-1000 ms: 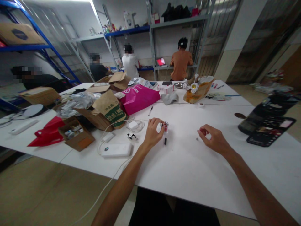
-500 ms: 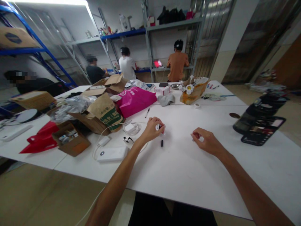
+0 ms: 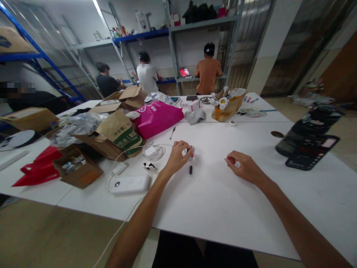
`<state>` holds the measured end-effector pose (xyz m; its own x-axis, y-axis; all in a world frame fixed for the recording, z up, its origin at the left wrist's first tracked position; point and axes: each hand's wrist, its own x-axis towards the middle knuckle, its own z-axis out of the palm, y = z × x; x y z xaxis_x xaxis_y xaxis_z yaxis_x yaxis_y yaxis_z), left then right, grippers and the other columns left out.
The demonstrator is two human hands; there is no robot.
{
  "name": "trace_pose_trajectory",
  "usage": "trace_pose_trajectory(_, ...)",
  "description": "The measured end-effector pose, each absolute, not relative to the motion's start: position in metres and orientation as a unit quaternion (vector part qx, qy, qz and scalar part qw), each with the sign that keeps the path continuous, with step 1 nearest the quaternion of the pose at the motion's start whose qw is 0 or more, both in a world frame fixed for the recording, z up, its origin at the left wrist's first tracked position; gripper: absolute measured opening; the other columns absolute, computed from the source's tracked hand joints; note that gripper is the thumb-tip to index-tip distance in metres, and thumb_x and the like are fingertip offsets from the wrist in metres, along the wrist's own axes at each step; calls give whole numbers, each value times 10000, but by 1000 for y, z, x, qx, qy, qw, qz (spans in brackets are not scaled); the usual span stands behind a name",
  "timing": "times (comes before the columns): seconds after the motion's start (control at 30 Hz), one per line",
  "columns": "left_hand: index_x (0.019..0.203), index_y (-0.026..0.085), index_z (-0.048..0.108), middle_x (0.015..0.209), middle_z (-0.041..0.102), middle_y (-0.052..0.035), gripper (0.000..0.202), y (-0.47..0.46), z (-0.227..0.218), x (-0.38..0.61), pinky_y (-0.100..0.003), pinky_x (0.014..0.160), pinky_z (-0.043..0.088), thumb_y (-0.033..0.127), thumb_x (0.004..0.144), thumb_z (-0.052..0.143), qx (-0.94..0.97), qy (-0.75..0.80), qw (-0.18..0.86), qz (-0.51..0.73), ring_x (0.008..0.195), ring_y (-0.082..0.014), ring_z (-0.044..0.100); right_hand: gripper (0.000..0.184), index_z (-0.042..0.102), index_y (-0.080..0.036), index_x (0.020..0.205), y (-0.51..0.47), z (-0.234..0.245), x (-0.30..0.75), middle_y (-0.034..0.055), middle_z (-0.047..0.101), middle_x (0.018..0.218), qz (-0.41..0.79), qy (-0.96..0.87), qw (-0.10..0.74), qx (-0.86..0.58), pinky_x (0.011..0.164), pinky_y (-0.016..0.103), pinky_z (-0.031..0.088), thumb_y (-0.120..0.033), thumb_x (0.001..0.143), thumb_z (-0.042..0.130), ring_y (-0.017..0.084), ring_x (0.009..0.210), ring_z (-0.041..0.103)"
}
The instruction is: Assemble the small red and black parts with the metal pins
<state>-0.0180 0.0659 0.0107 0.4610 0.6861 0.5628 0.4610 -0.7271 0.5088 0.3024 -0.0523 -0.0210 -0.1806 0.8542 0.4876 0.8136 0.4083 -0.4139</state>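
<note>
My left hand (image 3: 178, 157) is closed, its thumb and fingers around a small clear container (image 3: 193, 152) with a dark part and a hint of red; its exact kind is too small to tell. Just below it on the white table (image 3: 212, 201) lies a small black cap-like piece (image 3: 190, 170). My right hand (image 3: 241, 165) hovers to the right, thumb and fingertips pinched together in a ring. Whether anything tiny is between those fingertips I cannot make out. A black pen (image 3: 172, 133) lies beyond my left hand.
Left of my arm are a white power bank (image 3: 131, 184), a coiled white cable (image 3: 160, 152) and a small open carton (image 3: 80, 176). A pink bag (image 3: 158, 119) lies farther back. At right, a phone (image 3: 312, 153) leans against a dark object. Several people sit beyond the table.
The view has shifted slightly, so the table things at left appear farther left. My left hand has turned a little around the clear container. My right hand stays pinched in nearly the same place.
</note>
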Motion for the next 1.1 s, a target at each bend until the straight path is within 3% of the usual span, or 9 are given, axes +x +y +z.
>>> trace_pose_trajectory(0.2,1010,236,761,1003,800,-42,133,59,14,-18,-432,1016,462,354,1014,699,829,360,167,395,1040,-248,671,118,601,-213,956,-52,-21,300,20,636,850,45,-768,337,-543,743,309,449,-309,1025,604,150,750,578)
trace_pose_trajectory(0.47,950,223,744,986,782,-57,167,60,7,-21,-414,969,447,384,959,788,861,328,148,361,988,-246,644,116,608,-212,951,-53,-17,296,19,645,840,44,-770,338,-540,740,303,459,-303,1023,598,148,735,589)
trace_pose_trajectory(0.8,951,265,836,989,830,-43,205,60,6,-25,-428,945,505,454,880,870,816,351,237,395,987,-256,691,134,617,-210,955,-54,-18,298,31,663,846,47,-766,336,-546,738,309,465,-324,1022,597,150,736,592)
trace_pose_trajectory(0.97,961,287,864,988,849,-26,183,60,6,-22,-447,975,522,461,920,828,780,356,293,423,964,-246,741,155,618,-212,957,-54,-17,297,40,671,849,51,-768,339,-541,740,316,475,-345,1030,587,156,746,594)
trace_pose_trajectory(1.1,998,273,854,1017,842,-35,199,53,17,-22,-456,1019,531,453,974,773,766,359,263,464,1012,-243,731,156,615,-215,950,-54,-18,296,41,668,845,47,-765,345,-542,741,317,470,-349,1028,593,159,747,595)
